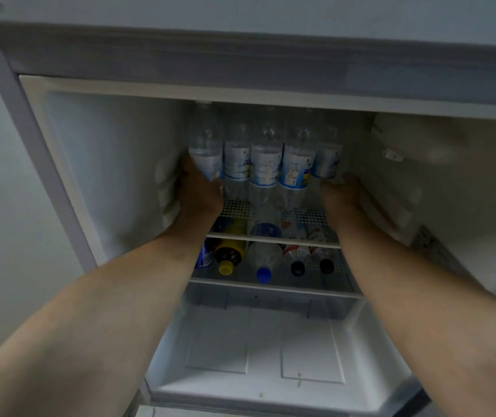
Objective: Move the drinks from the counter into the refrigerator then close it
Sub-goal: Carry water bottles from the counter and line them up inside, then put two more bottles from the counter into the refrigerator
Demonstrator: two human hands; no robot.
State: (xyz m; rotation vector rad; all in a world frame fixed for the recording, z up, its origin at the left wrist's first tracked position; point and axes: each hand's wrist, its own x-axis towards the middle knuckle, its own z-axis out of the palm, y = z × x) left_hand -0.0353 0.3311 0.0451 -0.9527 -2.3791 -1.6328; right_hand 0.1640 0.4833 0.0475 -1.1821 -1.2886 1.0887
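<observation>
The refrigerator (114, 164) stands open in front of me. Several clear water bottles with blue and white labels stand in a row on its top wire shelf (236, 207). My left hand (200, 192) wraps the leftmost water bottle (206, 145) at its lower half. At the other end of the row, my right hand (341, 194) grips the base of the rightmost water bottle (328, 159). The three middle bottles (266, 164) stand between my hands, untouched.
On the lower shelf (273, 284) lie several bottles with caps toward me: a yellow-capped one (228, 257), a blue-capped one (264, 263), two black-capped ones (297, 263). A white crisper drawer (270, 350) sits below. The fridge walls close in on both sides.
</observation>
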